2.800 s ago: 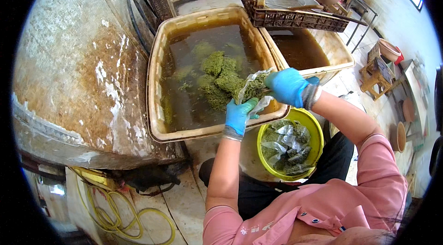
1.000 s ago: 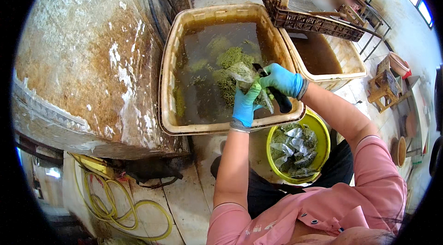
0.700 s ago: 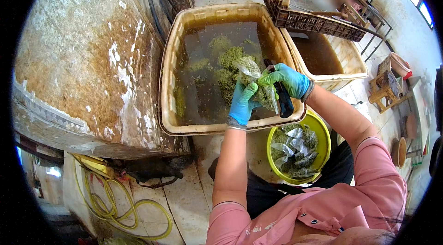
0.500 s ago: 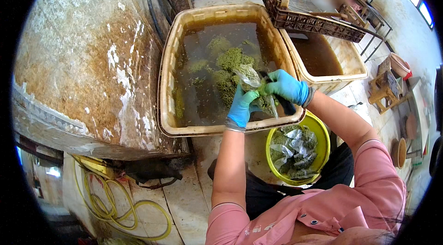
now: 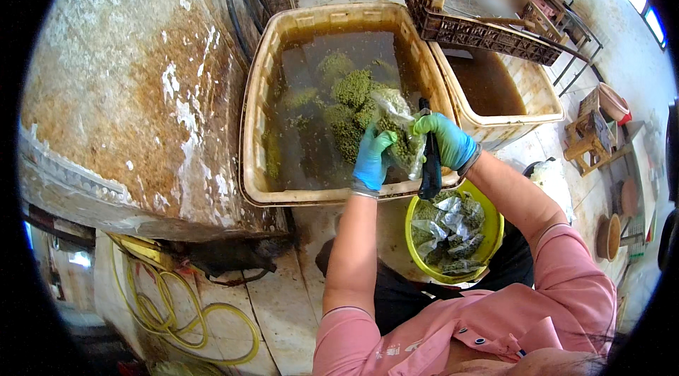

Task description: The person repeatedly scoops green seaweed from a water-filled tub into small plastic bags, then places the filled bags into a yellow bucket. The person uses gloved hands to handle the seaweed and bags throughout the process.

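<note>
In a blue glove, my left hand [image 5: 371, 160] is closed on one side of a clear plastic bag [image 5: 402, 139] holding small green grains or berries. My right hand [image 5: 451, 141], also gloved, is closed around a long black tool [image 5: 431, 176], its exact kind unclear, at the bag's other side. Whether the right fingers also pinch the bag I cannot tell. Both hands are over the near edge of a large cream tub [image 5: 252, 128] of brownish water. A heap of the same green grains [image 5: 352, 88] rises from the water just beyond the bag.
Below my right forearm stands a yellow-green bucket [image 5: 498, 234] with several green-filled bags [image 5: 453, 224]. A second tub [image 5: 506, 120] of brown water is at the right, with a brown crate [image 5: 488, 38] over it. A stained block [image 5: 163, 114] borders the left; a yellow hose [image 5: 205, 319] lies coiled on the floor.
My right hand has turned and moved slightly right, away from my left. The black tool now stands nearly upright in view, and more of the bag shows between my hands.
</note>
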{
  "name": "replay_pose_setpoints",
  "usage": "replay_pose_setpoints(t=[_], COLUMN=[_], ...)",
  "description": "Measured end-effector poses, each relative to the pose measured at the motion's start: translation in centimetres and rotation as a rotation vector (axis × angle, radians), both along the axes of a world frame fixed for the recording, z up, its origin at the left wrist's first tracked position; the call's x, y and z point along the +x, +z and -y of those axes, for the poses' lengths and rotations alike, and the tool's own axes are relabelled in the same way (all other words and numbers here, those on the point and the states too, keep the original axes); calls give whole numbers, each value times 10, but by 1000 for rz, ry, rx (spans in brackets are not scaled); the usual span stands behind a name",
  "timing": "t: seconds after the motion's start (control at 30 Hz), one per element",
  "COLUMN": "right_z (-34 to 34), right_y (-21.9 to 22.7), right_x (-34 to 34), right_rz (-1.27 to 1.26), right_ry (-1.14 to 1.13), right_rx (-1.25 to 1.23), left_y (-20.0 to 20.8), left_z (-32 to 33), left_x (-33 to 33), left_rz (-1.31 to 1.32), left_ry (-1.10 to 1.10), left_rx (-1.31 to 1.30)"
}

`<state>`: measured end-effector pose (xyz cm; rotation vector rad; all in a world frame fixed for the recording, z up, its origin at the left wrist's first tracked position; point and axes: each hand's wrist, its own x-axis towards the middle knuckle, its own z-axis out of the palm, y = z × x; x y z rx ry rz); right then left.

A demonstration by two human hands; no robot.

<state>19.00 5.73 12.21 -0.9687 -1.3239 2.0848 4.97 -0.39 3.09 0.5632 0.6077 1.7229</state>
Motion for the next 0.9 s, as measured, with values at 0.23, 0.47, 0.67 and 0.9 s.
replay_pose_setpoints(t=[0.23, 0.47, 0.67, 0.9], right_z=[-15, 7, 23, 16], right_y=[-12, 9, -1, 14], right_x=[1, -4, -13, -5], right_rz=[90, 377, 262, 349], right_ry=[217, 304, 306, 237], right_rx=[105, 538, 939, 625], left_y=[6, -14, -46, -34], left_z=[8, -4, -25, -26], left_x=[3, -8, -1, -10], left_rz=[-4, -811, -334, -377], left_ry=[-101, 319, 375, 566], left_rx=[62, -128, -162, -197])
